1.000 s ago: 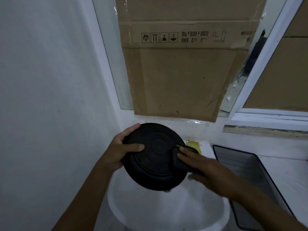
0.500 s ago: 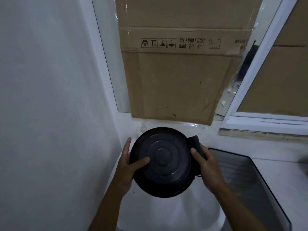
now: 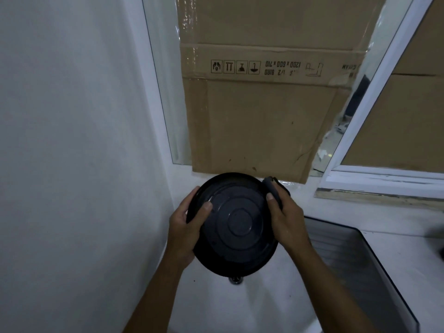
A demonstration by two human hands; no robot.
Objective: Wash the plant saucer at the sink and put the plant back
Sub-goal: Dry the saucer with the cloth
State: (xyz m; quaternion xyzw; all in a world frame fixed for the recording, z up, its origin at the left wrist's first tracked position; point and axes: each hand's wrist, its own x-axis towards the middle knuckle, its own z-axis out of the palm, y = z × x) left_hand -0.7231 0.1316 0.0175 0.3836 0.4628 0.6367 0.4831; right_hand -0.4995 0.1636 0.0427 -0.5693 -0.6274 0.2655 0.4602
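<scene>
Nearest, at 6 o'clock, the white sink (image 3: 252, 306) fills the bottom of the view, its drain (image 3: 235, 280) just showing under the lower edge of the saucer (image 3: 235, 224). The black round plant saucer is held above the basin, tilted, its ringed face toward the camera. The left hand (image 3: 185, 227) grasps the rim at 9 o'clock, thumb pressed on the face and fingers curled behind. The right hand (image 3: 286, 217) grips the rim at 3 o'clock, closed on a dark sponge (image 3: 272, 186) pressed against the edge. At 4 o'clock lies a dark tray (image 3: 360, 255). Farther, at 12 o'clock, a cardboard sheet (image 3: 259, 104) covers the window (image 3: 374, 97).
</scene>
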